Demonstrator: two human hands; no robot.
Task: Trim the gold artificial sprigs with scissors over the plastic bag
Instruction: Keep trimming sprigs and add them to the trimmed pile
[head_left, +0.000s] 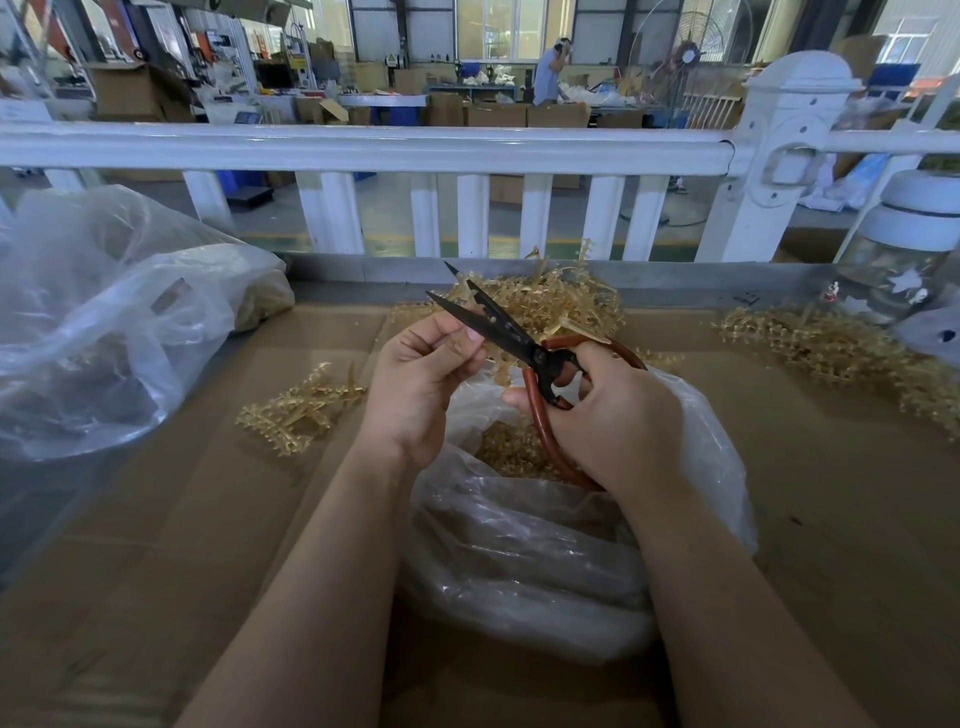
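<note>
The scissors (511, 338) are gripped by the right hand (618, 415), blades spread; a sprig (501, 370) is seemingly pinched by the left hand (415, 384). Trimmings are gathered in the bag (519, 545) below; piles beyond remain uncut.

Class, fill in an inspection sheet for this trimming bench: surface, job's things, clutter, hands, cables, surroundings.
Surface: brown cardboard sheet covering the bench.
Job's things: scissors, blades open; gold sprigs in a pile behind the hands; open plastic bag below them, gold trimmings inside.
Clutter: loose sprig at left; more sprigs at right; big clear bag; glass jar.
Hands: left hand pinches a sprig piece; right hand grips the red scissor handles.
Cables: nothing seen.
Surroundings: white railing; workshop with boxes beyond.
</note>
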